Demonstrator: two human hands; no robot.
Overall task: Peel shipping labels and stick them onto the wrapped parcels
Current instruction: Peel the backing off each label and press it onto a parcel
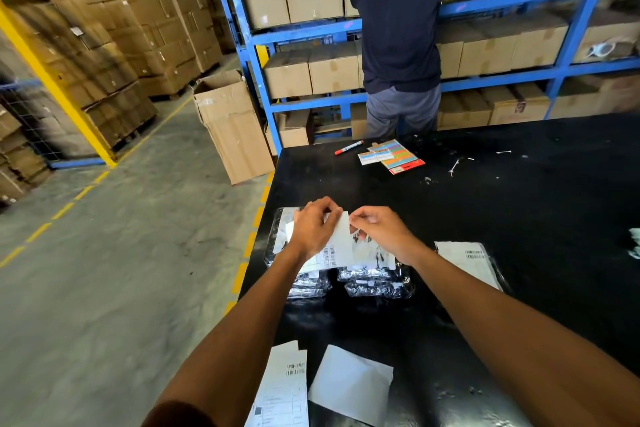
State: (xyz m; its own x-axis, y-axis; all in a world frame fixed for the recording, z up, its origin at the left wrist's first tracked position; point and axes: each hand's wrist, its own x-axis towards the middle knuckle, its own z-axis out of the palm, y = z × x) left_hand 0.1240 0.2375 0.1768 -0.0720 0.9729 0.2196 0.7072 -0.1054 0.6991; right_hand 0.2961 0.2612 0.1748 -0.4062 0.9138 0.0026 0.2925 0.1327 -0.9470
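white paper shipping label [341, 239] is being pinched at its top by both the left hand [313, 231] and right hand [381, 231], over the shiny black wrapped parcels [375, 283]. it could be tearing, curling, or sticking crooked if pulled fast.

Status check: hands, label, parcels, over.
Left hand and right hand both pinching one label, peeling. Held over wrapped parcels. Nothing in the way.

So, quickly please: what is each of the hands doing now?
Left hand: pinches the shipping label at its top edge.
Right hand: pinches the same label's corner.
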